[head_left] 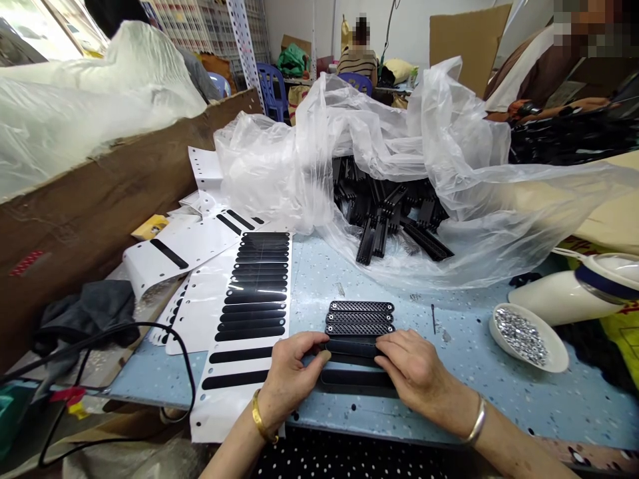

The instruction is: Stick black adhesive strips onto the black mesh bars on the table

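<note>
Here, near the tabletop's [489, 399] front edge, the left hand [289, 372] and right hand [417, 372] pinch opposite ends of a black strip [352, 348]; its long axis runs left to right, fingers closed narrow.

- Desk [499, 392] topped in pale blue speckled laminate, worn at the near edge.
- White perforated steel shelving upright [245, 46] seen at the back, wire racks behind it.
- Blue plastic chairs [272, 86] placed near the far wall.
- Far wall [399, 26] painted white; flat cardboard [469, 46] leaned against it.
- Big brown carton [100, 199] set along the left.
- Daylight admitted from a window [30, 26] top left.
</note>
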Motion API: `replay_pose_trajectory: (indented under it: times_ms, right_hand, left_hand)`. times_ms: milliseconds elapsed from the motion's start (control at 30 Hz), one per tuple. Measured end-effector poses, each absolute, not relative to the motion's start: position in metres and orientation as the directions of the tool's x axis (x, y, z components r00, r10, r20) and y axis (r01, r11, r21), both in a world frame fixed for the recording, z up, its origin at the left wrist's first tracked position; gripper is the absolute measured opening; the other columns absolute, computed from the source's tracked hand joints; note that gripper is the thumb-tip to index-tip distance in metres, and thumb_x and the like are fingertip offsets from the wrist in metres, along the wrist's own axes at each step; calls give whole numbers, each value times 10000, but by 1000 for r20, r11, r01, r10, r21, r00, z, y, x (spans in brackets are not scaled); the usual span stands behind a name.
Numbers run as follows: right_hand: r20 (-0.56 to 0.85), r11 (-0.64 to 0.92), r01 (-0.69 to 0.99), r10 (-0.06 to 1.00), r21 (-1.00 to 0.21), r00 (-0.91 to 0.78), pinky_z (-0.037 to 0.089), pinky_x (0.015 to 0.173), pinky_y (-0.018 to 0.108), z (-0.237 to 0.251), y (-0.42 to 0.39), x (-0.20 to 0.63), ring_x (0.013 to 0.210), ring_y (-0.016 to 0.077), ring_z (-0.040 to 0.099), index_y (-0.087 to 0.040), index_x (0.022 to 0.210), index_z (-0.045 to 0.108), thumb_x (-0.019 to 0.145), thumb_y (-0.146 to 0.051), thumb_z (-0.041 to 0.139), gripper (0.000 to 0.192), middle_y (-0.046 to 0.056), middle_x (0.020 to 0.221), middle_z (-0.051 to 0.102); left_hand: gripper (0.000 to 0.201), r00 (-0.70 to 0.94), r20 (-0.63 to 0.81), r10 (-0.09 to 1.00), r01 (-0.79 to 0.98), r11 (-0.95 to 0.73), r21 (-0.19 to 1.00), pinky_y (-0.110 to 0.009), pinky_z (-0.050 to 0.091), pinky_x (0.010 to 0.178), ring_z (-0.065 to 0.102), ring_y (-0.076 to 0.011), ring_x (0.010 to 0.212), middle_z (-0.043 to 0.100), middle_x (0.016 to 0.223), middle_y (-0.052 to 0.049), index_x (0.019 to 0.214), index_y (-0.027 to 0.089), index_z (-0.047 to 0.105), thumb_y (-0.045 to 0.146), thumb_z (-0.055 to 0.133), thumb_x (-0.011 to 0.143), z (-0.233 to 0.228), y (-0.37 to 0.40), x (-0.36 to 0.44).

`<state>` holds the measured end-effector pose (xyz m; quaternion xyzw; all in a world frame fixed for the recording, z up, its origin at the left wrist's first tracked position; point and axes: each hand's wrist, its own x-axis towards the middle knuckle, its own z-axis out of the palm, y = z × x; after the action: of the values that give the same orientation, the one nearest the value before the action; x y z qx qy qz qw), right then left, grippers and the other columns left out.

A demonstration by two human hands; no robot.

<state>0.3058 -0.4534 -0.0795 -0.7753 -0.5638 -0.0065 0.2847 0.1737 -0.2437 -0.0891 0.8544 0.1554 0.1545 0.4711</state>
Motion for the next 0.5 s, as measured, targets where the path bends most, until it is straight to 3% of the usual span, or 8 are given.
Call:
replay_pose_trajectory:
  times_ms: [500]
  right_hand:
    - [329,-198,895,880,-400,342,394,716,338,-81,-453,308,811,196,559,-131,922,620,912,-84,478,149,88,864,619]
  left_hand:
    - [166,905,153,397,68,-490,869,-278,572,739,701,-166,773,750,853,-16,892,207,738,163,626,777,-88,-243,173]
